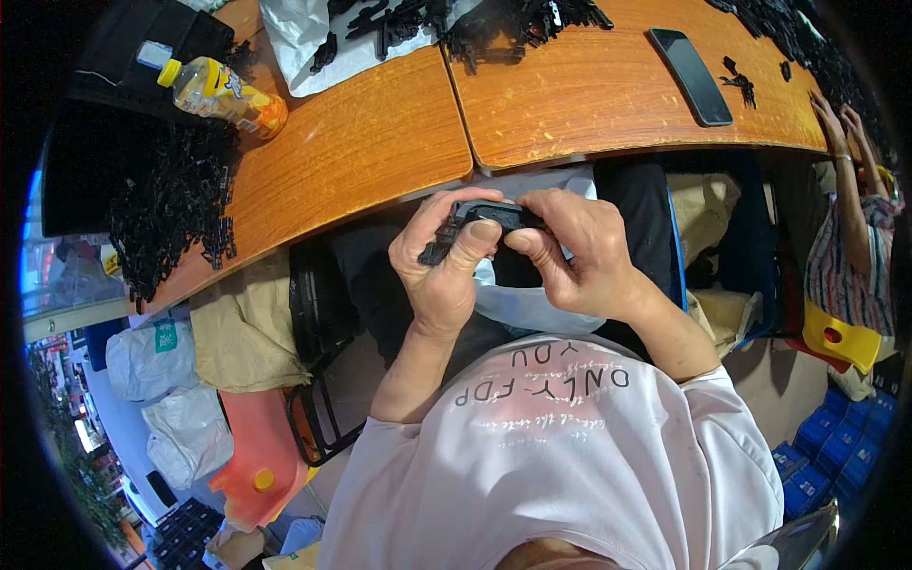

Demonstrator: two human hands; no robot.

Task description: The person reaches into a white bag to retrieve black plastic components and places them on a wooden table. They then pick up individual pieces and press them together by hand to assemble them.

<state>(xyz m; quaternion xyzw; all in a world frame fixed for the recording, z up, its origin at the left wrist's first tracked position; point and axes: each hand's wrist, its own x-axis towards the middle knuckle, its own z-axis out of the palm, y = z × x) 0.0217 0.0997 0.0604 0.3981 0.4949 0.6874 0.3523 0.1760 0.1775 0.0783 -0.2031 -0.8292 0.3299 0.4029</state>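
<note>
In front of my chest, just off the table's near edge, both hands hold one black plastic part [463,220]. It looks like a small moulded frame or clip; its exact kind I cannot make out. My left hand [445,255] grips its left end, thumb pressed on the near face and fingers behind. The thumb and fingers of my right hand [579,249] pinch its right end. Below the hands, a translucent whitish plastic container or bag [532,306] shows at my lap, partly hidden by my wrists.
On the wooden table [370,123] lie a heap of black plastic parts [176,204], a yellow-capped drink bottle [223,95], more black parts [494,33] at the back and a phone [691,76]. Another person's hands [841,123] work at the far right. Sacks [252,323] hang left.
</note>
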